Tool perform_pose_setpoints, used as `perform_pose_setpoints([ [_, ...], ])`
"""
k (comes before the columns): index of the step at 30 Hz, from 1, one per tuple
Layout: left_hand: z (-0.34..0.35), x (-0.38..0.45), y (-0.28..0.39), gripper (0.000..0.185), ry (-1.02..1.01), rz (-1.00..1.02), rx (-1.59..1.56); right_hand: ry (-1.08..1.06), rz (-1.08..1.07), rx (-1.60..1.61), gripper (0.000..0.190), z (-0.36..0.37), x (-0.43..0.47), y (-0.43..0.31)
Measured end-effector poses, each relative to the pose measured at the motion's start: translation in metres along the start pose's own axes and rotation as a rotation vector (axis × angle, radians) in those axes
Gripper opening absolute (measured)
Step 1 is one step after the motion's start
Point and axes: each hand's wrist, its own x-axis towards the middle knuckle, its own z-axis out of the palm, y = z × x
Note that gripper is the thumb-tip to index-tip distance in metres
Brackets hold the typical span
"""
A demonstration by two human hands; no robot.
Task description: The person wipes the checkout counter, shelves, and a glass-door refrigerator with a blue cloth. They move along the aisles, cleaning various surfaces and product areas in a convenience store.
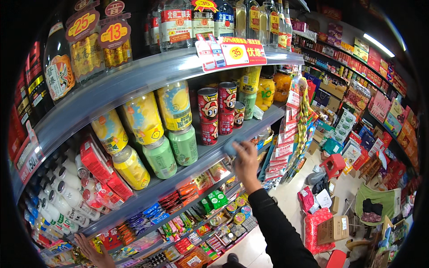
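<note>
My right hand [247,164] grips a small blue-grey cloth or sponge [230,147], blurred, at the front edge of the middle shelf [207,154]. Just behind it stand stacked red milk drink cans [209,115]. Farther left are yellow-and-green stacked drink cans [182,144] and red cartons [100,164]. My left hand [95,252] is low at the left, fingers apart and holding nothing. It lies against or close to the shelf edge below the white bottles [72,196]; contact is hard to tell.
Liquor bottles [176,25] line the upper shelf, with a price sign [231,53] on its edge. Fruit jars [266,92] and hanging snack packets [285,134] are at the right end. Snack packs [154,212] fill lower shelves. A red stool [332,166] and cardboard box [332,229] stand on the floor.
</note>
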Motion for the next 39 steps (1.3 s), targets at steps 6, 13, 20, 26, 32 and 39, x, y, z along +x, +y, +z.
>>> perform_pose_setpoints([
  [6,-0.004,0.005,0.03,0.07,-0.098,-0.071,-0.049,0.123,0.325,-0.1,0.055,-0.015,0.046,0.122],
  [13,-0.009,-0.004,0.174,0.081,-0.067,-0.104,-0.258,-0.201,-0.035,0.038,0.057,-0.031,0.036,0.109],
  [20,-0.013,0.011,0.291,0.082,-0.227,-0.108,-0.178,0.03,0.344,-0.183,0.056,-0.046,0.105,0.286],
  [26,-0.028,0.009,0.293,0.083,-0.218,-0.158,-0.299,-0.222,0.036,0.063,0.062,-0.042,0.061,0.226],
  [32,-0.038,0.019,0.302,0.078,-0.278,-0.147,-0.316,-0.028,0.264,0.056,0.065,-0.037,0.075,0.248],
  [39,-0.05,0.015,0.324,0.073,-0.291,-0.16,-0.454,-0.53,-0.183,0.474,0.059,-0.052,0.035,0.104],
])
